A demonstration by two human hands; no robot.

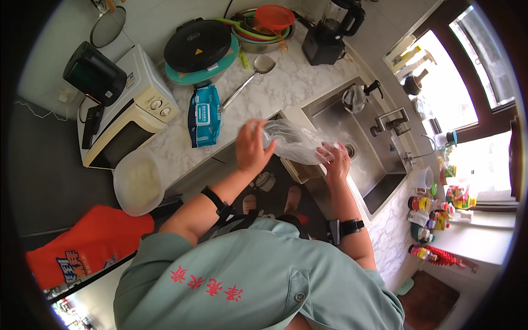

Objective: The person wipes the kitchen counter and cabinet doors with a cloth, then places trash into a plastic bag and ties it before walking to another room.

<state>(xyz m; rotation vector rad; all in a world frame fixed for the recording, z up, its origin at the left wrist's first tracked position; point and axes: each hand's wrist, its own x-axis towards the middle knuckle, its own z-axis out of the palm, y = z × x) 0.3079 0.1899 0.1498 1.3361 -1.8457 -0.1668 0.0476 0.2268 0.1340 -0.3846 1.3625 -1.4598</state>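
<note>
Between my hands, over the counter's edge beside the sink, stretches a clear plastic bag (295, 142). My right hand (336, 159) grips its far right end in front of the sink basin (338, 119). At the bag's left end is my left hand (252, 144), slightly blurred, fingers spread; whether it pinches the film cannot be told. Left of that hand, a blue pack of wipes (205, 117) lies on the marble-patterned counter (284, 86). A steel ladle (247, 84) rests behind the pack.
A microwave oven (128, 111) with a black appliance on top stands left, near a translucent plastic tub (139, 181). At the back are a black electric griddle (198, 45), stacked basins (264, 39) and a blender (332, 33). A faucet (390, 121) and several bottles line the right side.
</note>
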